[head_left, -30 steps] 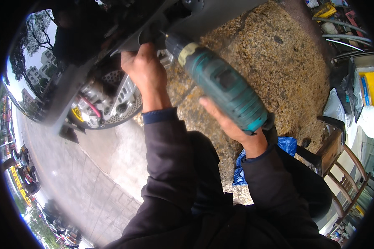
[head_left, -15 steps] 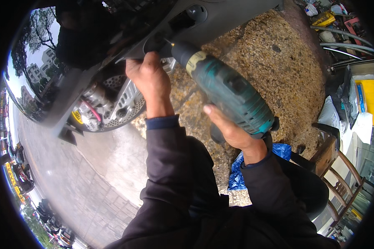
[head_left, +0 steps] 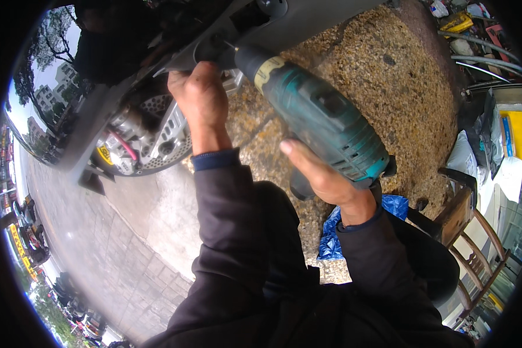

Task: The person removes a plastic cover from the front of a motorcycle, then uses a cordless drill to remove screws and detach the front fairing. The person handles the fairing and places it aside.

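My right hand (head_left: 333, 181) is wrapped round the handle of a teal and black cordless drill (head_left: 325, 122). Its slim bit points up and left, close to a round recess (head_left: 211, 46) in the dark body panel (head_left: 307, 23) of a motorbike or scooter. Whether the bit touches the panel I cannot tell. Closed on the panel's lower edge, my left hand (head_left: 200, 95) sits just below that recess. Its fingertips are hidden behind the thumb and the panel.
Below the panel is a wheel with a drilled brake disc (head_left: 171, 145) and a pink-red hose (head_left: 123, 146). A blue plastic bag (head_left: 330, 238) lies by my right knee. A wooden chair (head_left: 475, 232) stands at the right; hoses and clutter (head_left: 481, 49) lie at the far right.
The panel, wheel, drill tip and my left hand all sit slightly higher and further left in view. Both hands keep their grips.
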`<state>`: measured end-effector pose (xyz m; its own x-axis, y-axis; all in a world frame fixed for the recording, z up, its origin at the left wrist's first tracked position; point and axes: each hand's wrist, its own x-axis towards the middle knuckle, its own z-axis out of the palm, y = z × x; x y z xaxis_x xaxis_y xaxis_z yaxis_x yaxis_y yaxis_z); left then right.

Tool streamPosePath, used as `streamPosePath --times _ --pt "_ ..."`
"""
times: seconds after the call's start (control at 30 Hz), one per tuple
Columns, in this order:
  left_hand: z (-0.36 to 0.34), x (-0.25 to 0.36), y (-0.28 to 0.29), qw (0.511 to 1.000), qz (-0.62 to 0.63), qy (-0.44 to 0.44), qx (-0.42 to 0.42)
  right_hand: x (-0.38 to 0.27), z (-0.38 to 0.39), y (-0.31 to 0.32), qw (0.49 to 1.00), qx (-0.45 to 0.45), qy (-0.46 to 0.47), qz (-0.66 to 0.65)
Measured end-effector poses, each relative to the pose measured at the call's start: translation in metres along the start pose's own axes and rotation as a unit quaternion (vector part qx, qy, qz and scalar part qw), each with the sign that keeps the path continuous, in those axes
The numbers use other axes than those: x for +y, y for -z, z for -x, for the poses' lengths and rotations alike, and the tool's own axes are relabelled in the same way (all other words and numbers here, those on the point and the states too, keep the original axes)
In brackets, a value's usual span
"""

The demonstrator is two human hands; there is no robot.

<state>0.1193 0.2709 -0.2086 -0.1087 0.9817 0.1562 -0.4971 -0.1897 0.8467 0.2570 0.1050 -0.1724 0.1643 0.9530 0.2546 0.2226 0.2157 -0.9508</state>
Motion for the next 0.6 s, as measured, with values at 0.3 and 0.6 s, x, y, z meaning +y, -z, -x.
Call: streamPosePath --times 0.3,0.6 --pt "-0.007 -0.005 0.012 0.996 0.071 -0.005 -0.058 -0.002 0.001 0.001 0.999 -0.025 -0.02 0.02" --pt "-0.005 -0.003 -0.001 0.999 0.041 -0.029 -0.011 -0.005 0.001 -0.001 0.999 -0.008 -0.032 -0.022"
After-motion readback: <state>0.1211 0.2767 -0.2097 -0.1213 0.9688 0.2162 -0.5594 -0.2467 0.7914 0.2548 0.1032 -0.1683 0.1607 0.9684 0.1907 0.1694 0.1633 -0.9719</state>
